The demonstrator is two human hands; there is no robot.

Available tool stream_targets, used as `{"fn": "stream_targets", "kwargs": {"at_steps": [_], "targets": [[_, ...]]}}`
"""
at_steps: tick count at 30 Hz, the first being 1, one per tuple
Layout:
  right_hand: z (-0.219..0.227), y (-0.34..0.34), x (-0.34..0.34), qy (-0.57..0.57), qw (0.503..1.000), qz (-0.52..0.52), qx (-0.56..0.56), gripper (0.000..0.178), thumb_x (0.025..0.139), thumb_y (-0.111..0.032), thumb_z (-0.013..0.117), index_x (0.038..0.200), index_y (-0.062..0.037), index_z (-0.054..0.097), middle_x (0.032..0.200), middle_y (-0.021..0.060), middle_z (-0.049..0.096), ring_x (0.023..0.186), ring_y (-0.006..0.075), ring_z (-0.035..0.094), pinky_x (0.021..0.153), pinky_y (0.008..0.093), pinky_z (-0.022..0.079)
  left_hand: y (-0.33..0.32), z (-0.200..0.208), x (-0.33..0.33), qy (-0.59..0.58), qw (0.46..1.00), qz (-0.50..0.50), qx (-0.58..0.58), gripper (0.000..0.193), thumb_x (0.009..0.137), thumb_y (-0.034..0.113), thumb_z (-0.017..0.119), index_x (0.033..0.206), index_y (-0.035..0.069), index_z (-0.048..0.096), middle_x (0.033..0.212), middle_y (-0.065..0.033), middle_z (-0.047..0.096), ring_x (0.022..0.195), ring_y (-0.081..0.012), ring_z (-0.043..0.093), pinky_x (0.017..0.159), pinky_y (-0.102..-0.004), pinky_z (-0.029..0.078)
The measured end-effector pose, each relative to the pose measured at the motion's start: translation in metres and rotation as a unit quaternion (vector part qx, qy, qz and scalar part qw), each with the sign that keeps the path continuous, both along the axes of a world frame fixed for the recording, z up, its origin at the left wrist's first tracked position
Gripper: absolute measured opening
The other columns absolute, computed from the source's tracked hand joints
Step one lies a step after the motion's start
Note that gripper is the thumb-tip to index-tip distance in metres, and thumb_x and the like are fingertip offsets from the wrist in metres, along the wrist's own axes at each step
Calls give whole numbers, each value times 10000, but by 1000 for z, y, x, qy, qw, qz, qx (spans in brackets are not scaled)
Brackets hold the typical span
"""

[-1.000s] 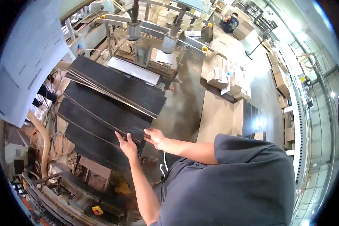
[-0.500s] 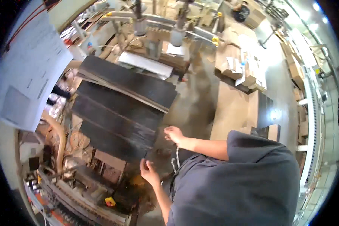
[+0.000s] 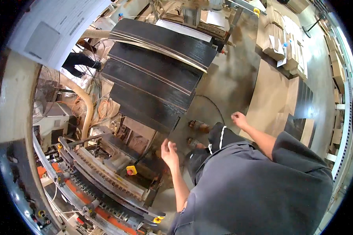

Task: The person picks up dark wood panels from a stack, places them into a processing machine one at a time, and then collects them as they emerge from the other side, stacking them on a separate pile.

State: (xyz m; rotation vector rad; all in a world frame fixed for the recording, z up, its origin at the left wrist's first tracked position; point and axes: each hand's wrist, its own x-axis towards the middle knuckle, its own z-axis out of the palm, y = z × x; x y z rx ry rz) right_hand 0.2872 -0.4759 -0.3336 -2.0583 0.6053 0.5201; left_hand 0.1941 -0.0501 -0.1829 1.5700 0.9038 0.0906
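Several long dark panels [image 3: 153, 76] with pale edges lie side by side and partly stacked on a support ahead of me to the left. My left hand [image 3: 169, 152] hovers just off the near right corner of the closest panel, holding nothing, its fingers loosely apart. Farther right, my right hand [image 3: 239, 119] is held out above the floor near my legs. Its fingers are slightly bent with nothing between them, and it touches no panel.
Machinery with a rail and a yellow-red button [image 3: 131, 170] stands at lower left. A stack of brown boards [image 3: 272, 90] lies to the right, with cardboard pieces [image 3: 276, 35] beyond. A black cable [image 3: 213, 103] runs over the floor. Another person's dark-clothed arm [image 3: 80, 62] shows behind the panels.
My right hand has moved away from the panels to the right. My left hand stays near their corner. The view has shifted, and more of the floor and my legs show.
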Motion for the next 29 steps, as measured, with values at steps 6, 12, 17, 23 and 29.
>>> {"fn": "stream_targets", "kwargs": {"at_steps": [6,12,17,23,29], "targets": [[-29,-108,-118,48,998,-35,19,220,945,-184,642,986,26,695,811,91,696,664,168,612,629,361,504,-5,30,49,0,985,-162,52,434,1051,257,650,1392,-8,607,939,-60,744,780,-101,631,756,-271,530],[-68,-176,-192,71,993,-89,20,182,986,-169,628,1003,3,685,860,81,682,711,170,641,630,313,529,-52,-35,11,19,954,-291,67,474,1014,275,690,1375,-24,622,996,-135,774,855,-163,720,786,-340,568],[-75,-196,-209,109,965,-233,44,187,982,-188,644,1017,-12,700,835,84,701,724,178,670,642,326,565,-154,-24,30,118,883,-444,101,498,997,372,674,1387,63,640,1052,-181,774,1000,-339,747,894,-424,567],[-153,-282,-179,73,966,-246,36,178,992,-179,618,1026,-23,696,800,96,701,626,191,651,554,350,513,-297,-13,102,140,821,-533,151,528,992,419,674,1406,94,627,1059,-144,775,1010,-331,742,916,-432,564],[-80,-369,-80,14,898,-408,162,196,1011,-190,591,1082,-18,651,931,94,702,726,172,669,615,331,528,-440,23,222,47,708,-669,221,542,983,445,674,1421,130,621,1126,-107,775,1047,-324,729,909,-456,567]]}}
